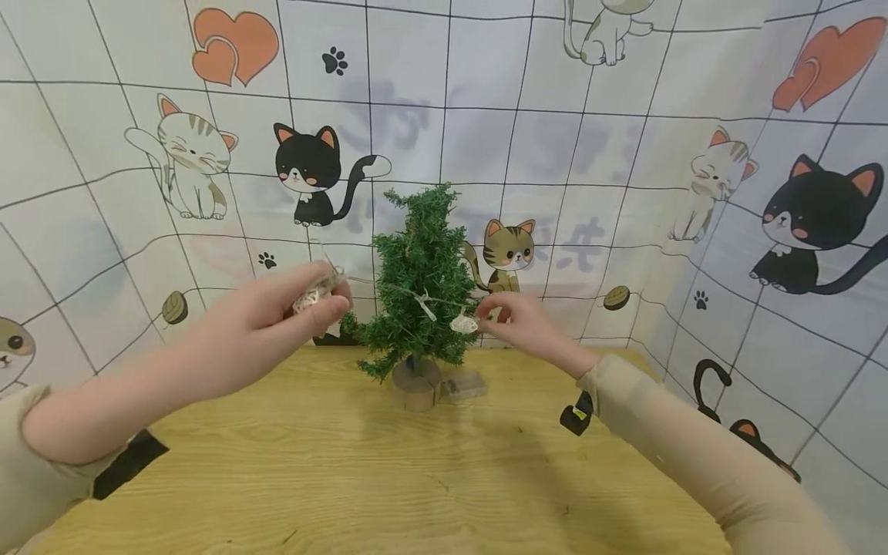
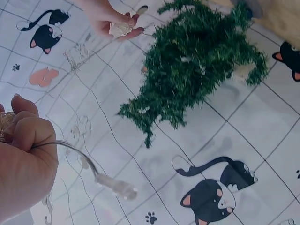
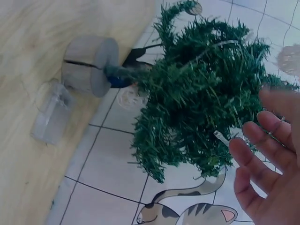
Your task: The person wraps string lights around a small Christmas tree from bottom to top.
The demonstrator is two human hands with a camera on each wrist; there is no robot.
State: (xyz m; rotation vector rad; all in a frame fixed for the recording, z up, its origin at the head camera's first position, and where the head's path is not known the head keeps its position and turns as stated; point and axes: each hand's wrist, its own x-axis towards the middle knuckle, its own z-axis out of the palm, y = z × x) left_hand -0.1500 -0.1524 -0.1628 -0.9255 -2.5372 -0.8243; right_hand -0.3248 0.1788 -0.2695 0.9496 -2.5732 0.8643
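Note:
A small green artificial Christmas tree (image 1: 419, 285) stands on a round wooden base (image 1: 416, 385). My left hand (image 1: 277, 324), left of the tree, grips a bunch of a string of lights with white woven shades (image 1: 315, 297). From that fist a wire ends in a clear plug-like tip (image 2: 117, 186) in the left wrist view. The string runs across the front of the tree to my right hand, with a clear bulb (image 1: 425, 306) midway. At the tree's right side my right hand (image 1: 520, 327) pinches the string beside a white woven shade (image 1: 463, 322).
A clear battery box (image 3: 54, 115) lies beside the base on the wooden table (image 1: 312, 462). A cat-patterned cloth (image 1: 590, 177) covers the walls behind and at both sides. Small green bits (image 1: 290, 537) are scattered on the tabletop.

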